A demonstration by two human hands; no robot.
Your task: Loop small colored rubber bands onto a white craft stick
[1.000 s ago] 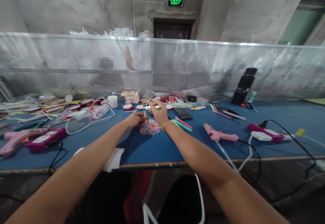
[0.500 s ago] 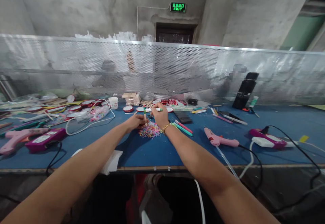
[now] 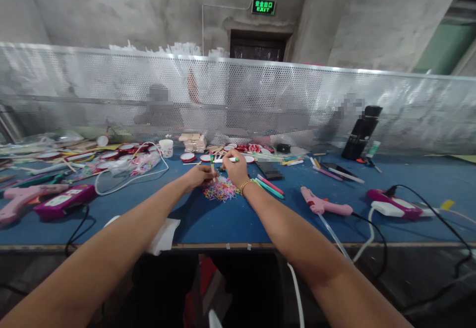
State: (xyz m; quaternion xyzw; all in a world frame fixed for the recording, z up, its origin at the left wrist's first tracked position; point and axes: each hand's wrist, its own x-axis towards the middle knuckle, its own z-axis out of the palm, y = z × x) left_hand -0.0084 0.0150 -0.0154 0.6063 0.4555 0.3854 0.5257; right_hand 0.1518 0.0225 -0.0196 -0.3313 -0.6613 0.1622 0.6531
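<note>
Both my arms reach far out over a blue table (image 3: pixel 238 219). My left hand (image 3: pixel 200 175) is closed round a thin upright stick (image 3: pixel 212 162) with a green and red tip. Beside it, my right hand (image 3: pixel 234 168) pinches a white marker with a green cap (image 3: pixel 230 160), its tip near the stick. A gold bracelet circles my right wrist. Under both hands lies a small heap of coloured rubber bands (image 3: pixel 221 189).
A pink glue gun (image 3: pixel 323 204) with a cable lies to the right, a purple-and-white one (image 3: pixel 394 204) further right. On the left are a pink glue gun (image 3: pixel 22 196), a purple box (image 3: pixel 61 201), round red lids (image 3: pixel 126 148) and a white cup (image 3: pixel 165 147). Coloured markers (image 3: pixel 269 186), a perforated metal screen (image 3: pixel 297 104).
My hands have stayed over the heap of rubber bands with only small finger movements. The view has shifted slightly.
</note>
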